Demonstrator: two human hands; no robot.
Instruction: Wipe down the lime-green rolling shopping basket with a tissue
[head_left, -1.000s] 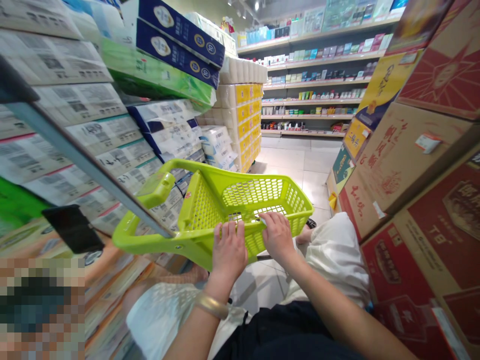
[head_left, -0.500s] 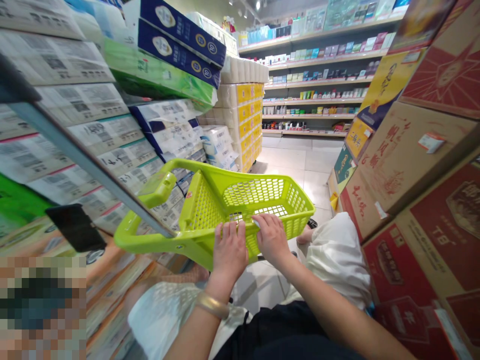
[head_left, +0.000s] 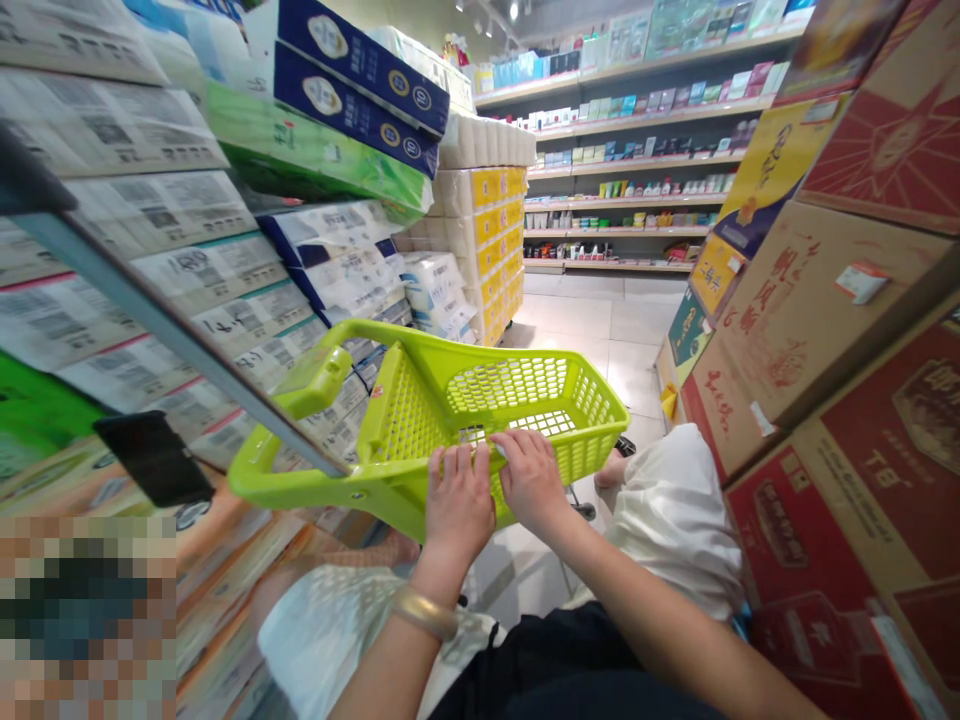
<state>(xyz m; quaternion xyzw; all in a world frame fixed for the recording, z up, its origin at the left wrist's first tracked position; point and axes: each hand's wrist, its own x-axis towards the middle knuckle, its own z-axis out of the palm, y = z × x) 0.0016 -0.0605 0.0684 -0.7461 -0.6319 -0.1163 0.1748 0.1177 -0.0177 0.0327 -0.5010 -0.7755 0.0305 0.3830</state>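
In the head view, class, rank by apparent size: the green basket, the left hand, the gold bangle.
1. green basket
2. left hand
3. gold bangle
Nearness to the camera enlarges hand and bangle; the order holds.

Open tiled aisle (head_left: pixel 600 330) between stacked tissue packs (head_left: pixel 225 270) and cardboard boxes (head_left: pixel 810 320).

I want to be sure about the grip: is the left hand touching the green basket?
Touching. The head view shows the left hand with its fingers curled over the near rim of the green basket, no gap visible; the right hand rests on the same rim.
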